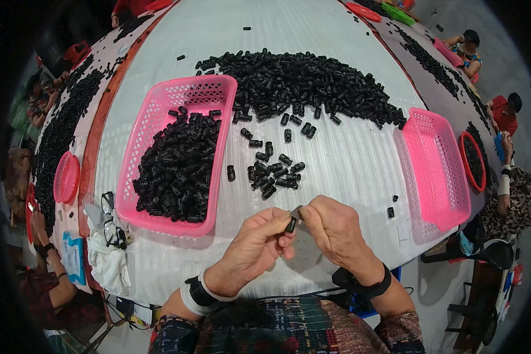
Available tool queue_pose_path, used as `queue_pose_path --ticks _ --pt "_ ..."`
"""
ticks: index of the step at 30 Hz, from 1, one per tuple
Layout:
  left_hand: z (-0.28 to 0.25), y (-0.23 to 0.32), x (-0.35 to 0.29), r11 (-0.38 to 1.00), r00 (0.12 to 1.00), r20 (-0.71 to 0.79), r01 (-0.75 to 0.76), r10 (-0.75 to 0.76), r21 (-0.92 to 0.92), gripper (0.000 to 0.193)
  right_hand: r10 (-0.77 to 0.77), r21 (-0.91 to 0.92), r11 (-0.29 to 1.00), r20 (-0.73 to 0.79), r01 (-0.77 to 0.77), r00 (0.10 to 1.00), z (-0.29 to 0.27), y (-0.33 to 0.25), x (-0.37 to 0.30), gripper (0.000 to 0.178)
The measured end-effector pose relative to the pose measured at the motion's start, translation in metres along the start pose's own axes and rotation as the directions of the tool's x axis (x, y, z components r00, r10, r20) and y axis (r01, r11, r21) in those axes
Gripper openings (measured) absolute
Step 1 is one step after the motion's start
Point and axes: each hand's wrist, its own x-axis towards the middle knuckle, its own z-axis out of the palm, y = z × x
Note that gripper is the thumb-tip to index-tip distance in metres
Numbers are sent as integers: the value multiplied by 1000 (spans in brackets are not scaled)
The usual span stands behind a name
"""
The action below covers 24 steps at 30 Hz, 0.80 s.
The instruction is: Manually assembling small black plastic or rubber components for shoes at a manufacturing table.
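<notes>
Close to my body, my two hands meet over the near part of the table. My left hand (256, 239) pinches a small black plastic part (291, 225), shaped like a cord lock, between thumb and fingers. Against its upper end my right hand (335, 227) is closed on a thin grey piece (297, 209); its exact kind is too small to tell. Just beyond the hands lies a loose cluster of the same black parts (274, 174). Left of them stands a pink basket (227, 135), partly filled with black parts.
A large heap of black parts (312, 82) spreads across the table's far side. At the right lies a pink basket (430, 171). White cloth (109, 268) and eyeglasses (111, 227) rest at the left edge. Other people sit at neighbouring tables with similar heaps.
</notes>
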Motion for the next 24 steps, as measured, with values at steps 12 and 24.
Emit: queue_pose_path --ticks 12,24 --pt "-3 0 1 1000 1000 -10 -9 9 0 8 -24 -10 1000 28 24 999 6 4 -1 17" --pt "-6 -2 6 1000 999 -44 -3 2 -12 9 -8 17 1000 123 6 992 11 9 -11 16"
